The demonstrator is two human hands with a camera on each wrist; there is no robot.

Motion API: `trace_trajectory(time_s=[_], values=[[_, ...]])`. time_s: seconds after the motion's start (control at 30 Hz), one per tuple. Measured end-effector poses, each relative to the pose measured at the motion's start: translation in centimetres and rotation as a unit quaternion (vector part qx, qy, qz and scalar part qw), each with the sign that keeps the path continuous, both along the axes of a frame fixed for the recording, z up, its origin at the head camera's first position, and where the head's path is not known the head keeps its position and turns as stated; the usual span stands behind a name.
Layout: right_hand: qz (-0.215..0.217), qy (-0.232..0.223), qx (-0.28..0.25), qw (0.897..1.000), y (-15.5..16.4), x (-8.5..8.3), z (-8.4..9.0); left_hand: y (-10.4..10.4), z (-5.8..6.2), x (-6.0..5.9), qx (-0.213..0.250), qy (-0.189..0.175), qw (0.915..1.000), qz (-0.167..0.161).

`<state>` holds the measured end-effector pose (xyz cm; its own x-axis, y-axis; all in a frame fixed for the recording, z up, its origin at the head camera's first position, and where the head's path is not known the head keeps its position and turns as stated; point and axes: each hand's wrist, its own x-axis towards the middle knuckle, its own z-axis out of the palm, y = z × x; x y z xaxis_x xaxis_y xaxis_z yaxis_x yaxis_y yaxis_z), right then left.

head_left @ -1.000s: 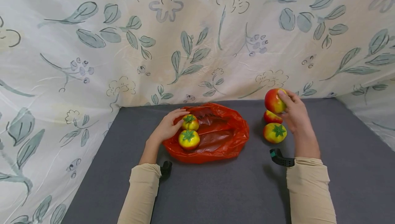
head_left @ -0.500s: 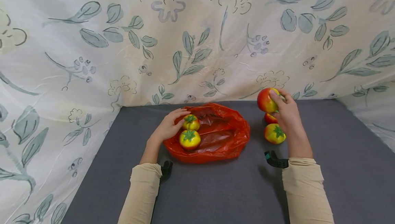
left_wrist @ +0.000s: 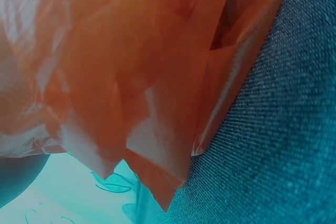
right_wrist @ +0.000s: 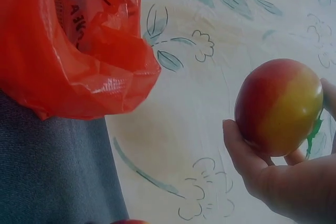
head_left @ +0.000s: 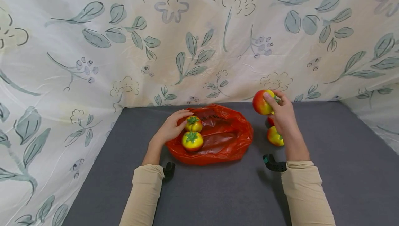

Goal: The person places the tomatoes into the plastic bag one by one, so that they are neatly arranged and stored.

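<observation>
Moved: right hand [head_left: 282, 111] and held fruit [head_left: 261, 102], leftward toward the red bag [head_left: 205, 159].
Held fruit: pinched between right thumb and fingers, leafy end palmward.
Left hand [head_left: 170, 126]: at the bag's rim, beside two bagged fruits [head_left: 192, 141]; cannot tell if it grips.

In the left wrist view, a cut-off red bag [left_wrist: 142, 61], its inside apparently hidden.

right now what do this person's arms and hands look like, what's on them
Both the left hand and right hand are ungloved. The left sleeve and right sleeve are plain beige, wrinkled. A black strap with small holes and a green patch sits at the right cuff; a black piece shows at the left.
</observation>
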<state>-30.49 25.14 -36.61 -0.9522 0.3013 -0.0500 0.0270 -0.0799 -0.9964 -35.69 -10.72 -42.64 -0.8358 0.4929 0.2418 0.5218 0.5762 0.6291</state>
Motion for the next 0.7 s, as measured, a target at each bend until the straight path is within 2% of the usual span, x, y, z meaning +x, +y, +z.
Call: trace_trajectory(time_s=[0.37, 0.7], values=[[0.002, 0.007, 0.019, 1.000, -1.0, -0.1, 0.0, 0.1, 0.0, 0.0, -0.005, 0.004, 1.0000, 0.000], [0.010, 0.018, 0.065, 0.998, -2.2, 0.0, -0.1, 0.1, -0.2, -0.1, -0.004, -0.004, 1.0000, 0.000]])
